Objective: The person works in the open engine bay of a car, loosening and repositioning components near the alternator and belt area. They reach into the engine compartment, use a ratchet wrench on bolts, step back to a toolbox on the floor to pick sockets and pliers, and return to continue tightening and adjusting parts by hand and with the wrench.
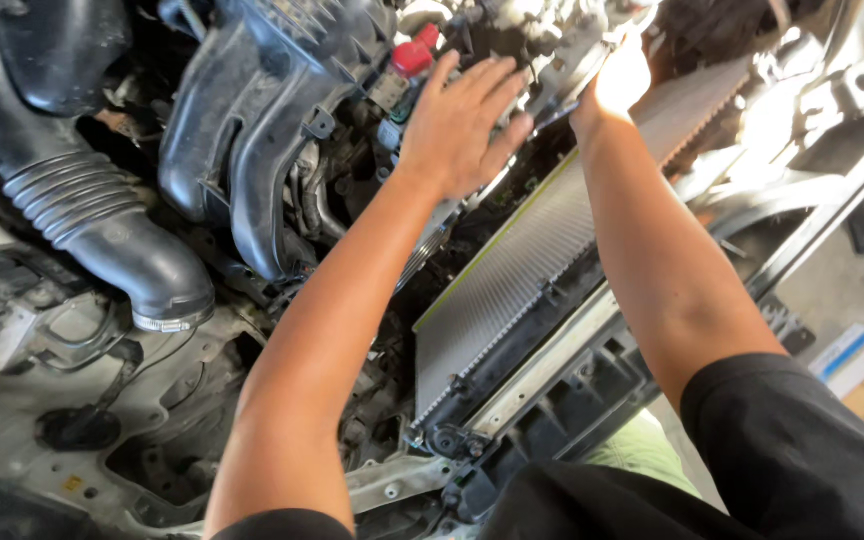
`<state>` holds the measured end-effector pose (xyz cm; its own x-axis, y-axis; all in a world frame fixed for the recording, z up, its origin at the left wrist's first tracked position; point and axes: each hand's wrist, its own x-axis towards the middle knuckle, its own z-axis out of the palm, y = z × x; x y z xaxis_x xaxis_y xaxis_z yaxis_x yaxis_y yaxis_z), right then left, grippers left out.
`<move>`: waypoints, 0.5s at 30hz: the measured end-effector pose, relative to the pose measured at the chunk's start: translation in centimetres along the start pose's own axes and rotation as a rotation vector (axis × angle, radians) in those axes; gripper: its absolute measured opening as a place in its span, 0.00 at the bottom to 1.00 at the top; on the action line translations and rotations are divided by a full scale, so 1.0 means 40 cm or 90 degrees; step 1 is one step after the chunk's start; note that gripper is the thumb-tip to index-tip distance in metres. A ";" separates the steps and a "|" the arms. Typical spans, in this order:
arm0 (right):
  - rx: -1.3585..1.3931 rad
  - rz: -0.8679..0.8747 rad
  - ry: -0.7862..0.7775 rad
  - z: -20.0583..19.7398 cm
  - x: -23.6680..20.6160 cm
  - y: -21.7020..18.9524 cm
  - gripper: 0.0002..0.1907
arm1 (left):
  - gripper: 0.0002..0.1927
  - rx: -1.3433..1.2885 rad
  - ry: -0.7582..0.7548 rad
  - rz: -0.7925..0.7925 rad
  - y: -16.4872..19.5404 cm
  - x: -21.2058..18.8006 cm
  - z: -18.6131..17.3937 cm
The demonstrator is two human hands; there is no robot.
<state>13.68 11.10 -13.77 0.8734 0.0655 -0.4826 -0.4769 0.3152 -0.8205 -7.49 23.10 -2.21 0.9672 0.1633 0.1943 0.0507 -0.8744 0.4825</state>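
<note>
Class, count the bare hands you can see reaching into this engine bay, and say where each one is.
2. The left hand lies flat, fingers spread, on the engine near a red cap. The right hand reaches past the radiator at its far end, washed out by glare; its grip is unclear.

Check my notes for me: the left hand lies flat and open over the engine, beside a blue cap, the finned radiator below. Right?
Nearly. In the head view the cap beside the open left hand is red, not blue. The finned radiator does lie below.

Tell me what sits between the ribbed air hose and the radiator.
In the head view, the black intake manifold and the person's left forearm lie between the ribbed air hose and the radiator.
</note>
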 end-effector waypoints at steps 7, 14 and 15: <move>-0.315 -0.190 -0.111 -0.034 -0.006 0.016 0.13 | 0.21 -0.021 0.096 0.006 0.002 0.004 0.014; -0.049 -0.038 -0.023 0.009 -0.049 -0.007 0.15 | 0.21 -0.039 0.112 -0.014 -0.002 0.000 -0.008; 0.004 -0.018 -0.020 0.015 -0.055 -0.009 0.15 | 0.21 -0.037 0.118 -0.015 -0.002 0.000 -0.011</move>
<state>11.98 11.40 -12.22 0.8892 0.0859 -0.4494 -0.4515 0.3233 -0.8316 -7.62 23.38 -1.90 0.9037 0.2685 0.3337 0.0527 -0.8429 0.5354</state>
